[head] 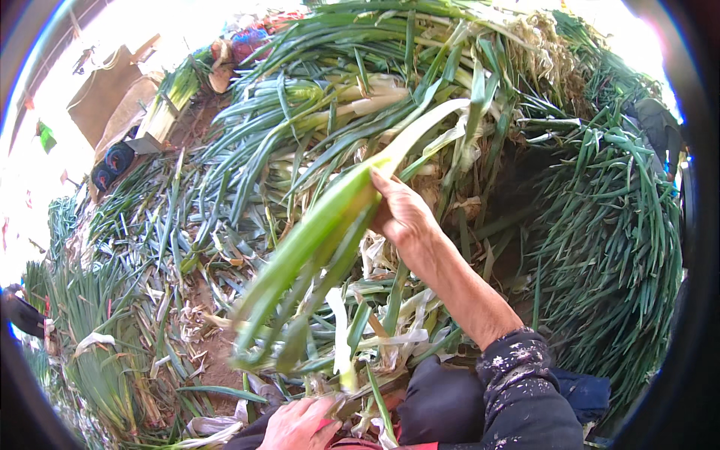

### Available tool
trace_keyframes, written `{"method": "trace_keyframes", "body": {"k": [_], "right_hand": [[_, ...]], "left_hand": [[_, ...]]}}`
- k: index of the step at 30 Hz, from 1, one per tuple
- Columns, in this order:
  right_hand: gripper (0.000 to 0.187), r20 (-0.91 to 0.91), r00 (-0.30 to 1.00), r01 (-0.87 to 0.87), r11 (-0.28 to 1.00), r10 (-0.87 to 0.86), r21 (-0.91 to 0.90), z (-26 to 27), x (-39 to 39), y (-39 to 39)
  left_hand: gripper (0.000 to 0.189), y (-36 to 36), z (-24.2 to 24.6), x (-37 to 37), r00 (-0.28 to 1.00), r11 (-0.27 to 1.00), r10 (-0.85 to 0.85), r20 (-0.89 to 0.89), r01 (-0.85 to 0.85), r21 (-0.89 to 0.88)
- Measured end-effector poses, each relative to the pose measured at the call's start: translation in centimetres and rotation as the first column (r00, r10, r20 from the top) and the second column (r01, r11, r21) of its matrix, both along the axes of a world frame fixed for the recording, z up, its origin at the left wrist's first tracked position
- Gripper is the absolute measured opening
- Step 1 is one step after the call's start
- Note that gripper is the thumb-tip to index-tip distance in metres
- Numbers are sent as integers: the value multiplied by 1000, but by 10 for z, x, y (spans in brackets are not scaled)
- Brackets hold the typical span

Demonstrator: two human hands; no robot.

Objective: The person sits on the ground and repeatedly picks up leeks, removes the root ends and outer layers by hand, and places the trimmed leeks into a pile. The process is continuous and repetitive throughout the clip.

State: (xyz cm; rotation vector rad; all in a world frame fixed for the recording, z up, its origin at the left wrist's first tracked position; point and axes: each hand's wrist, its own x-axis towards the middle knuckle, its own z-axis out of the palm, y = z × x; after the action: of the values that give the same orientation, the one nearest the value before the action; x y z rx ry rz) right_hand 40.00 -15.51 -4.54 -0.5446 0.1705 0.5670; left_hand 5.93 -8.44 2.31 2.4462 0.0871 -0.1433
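My right hand is closed around a large Welsh onion where its pale stem meets the green leaves. The white end of the stem points up and to the right, and the leaves hang down to the left, blurred. Low in the view, near my lap, is my left hand, its back turned up. Its fingertips are partly hidden beside loose onion leaves, so whether it grips anything is unclear. Peeled leaves and white skins lie between the two hands.
A heap of Welsh onions rises ahead, with dry roots at its upper right. A bank of green onion leaves stands on the right. Onion bundles and leaf litter cover the left. Netted rolls sit at upper left.
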Motion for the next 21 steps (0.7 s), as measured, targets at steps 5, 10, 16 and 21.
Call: {"method": "trace_keyframes", "body": {"k": [5,10,16,21], "right_hand": [[26,208,956,-260,922,205,286,109,-88,61],[28,222,843,-526,838,490,146,124,-213,71],[33,294,743,-642,765,601,56,93,-298,48],[32,495,235,-671,508,836,-540,77,-300,28]], "left_hand": [[29,11,-23,-11,997,1000,17,70,-16,-16],[54,39,-21,-26,821,658,515,247,-194,-728],[65,47,0,-52,523,381,743,418,183,-906],[48,59,-9,-66,544,48,824,159,212,-976]]}}
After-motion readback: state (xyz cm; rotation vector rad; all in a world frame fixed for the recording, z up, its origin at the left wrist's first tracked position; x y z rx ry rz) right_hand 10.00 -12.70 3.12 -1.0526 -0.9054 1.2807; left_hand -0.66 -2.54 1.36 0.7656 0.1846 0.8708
